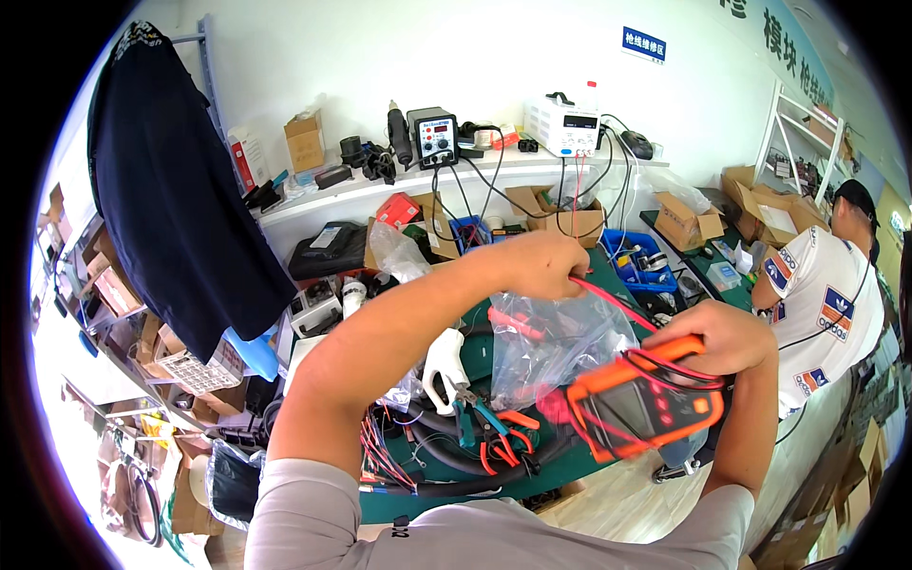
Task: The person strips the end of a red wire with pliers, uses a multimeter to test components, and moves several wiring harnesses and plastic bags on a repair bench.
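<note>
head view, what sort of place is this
Probably an electronics workshop: the right hand holds an orange-and-black handheld meter, what looks like a black box-shaped soldering station stands on the white shelf, and thin multicoloured wires lie on the green table.

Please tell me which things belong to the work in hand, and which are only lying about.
Work in hand:
- orange multimeter, held by the right hand
- red lead, gripped by the left hand

Seemingly lying about:
- orange-gripped pliers
- white gun-shaped handle
- blue bin
</note>
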{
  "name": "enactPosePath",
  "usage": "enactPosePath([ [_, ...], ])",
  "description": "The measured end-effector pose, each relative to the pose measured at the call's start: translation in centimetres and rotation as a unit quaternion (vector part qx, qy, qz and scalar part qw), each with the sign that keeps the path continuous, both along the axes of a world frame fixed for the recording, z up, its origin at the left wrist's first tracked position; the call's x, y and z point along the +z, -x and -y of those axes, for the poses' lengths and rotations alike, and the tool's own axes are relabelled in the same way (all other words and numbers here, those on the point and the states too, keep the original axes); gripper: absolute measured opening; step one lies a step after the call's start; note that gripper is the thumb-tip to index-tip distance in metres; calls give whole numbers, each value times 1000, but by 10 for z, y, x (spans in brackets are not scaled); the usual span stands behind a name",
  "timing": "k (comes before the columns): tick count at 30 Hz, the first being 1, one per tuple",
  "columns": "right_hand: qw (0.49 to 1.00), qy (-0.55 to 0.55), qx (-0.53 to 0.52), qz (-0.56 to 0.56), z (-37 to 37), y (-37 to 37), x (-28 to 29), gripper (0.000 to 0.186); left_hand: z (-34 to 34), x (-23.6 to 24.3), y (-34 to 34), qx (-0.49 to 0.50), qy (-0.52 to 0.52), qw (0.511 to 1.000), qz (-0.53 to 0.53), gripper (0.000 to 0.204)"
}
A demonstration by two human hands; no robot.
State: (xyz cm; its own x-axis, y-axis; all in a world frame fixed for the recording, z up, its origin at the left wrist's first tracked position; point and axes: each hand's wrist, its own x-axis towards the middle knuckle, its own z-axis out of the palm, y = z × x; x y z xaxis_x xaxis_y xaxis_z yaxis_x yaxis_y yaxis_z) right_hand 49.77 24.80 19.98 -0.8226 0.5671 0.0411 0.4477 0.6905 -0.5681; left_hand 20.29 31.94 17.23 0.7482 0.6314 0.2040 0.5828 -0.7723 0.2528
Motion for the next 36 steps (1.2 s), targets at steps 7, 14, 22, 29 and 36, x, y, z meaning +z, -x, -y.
enactPosePath([
  [7,915,-237,-321,-62,-11,12,-26,42,17,15,10,94,-78,992,-29,26],
  [14,812,-11,-286,-508,-35,38,-70,42,45,-22,-23,83,68,976,190,24],
  [22,749,243,-282,-547,-47,62,-110,38,54,-63,-4,191,12,953,235,52],
  [29,718,318,-305,-539,-116,81,-129,40,78,-106,54,258,-28,944,205,64],
  [36,699,295,-335,-558,-263,119,-90,42,176,-120,159,527,116,781,314,33],
])
